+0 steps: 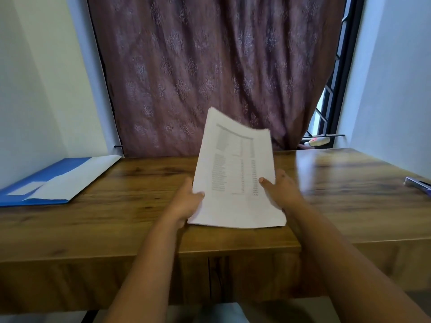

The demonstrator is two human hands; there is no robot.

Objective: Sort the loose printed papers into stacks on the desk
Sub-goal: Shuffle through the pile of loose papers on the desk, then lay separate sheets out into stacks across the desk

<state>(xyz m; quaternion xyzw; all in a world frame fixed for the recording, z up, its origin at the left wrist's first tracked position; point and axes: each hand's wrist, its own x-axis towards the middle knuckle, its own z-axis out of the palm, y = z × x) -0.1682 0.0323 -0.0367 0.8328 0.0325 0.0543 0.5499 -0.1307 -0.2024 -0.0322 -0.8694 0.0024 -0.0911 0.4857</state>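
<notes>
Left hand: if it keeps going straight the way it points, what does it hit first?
Likely nothing soon. The left hand, gripping the papers, points away over bare desk toward the curtain. The blue folder lies off to its left. Depth is unclear.

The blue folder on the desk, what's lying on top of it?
White sheets lie across the blue folder, covering its middle and right part. Whatever is inside the folder is hidden.
</notes>
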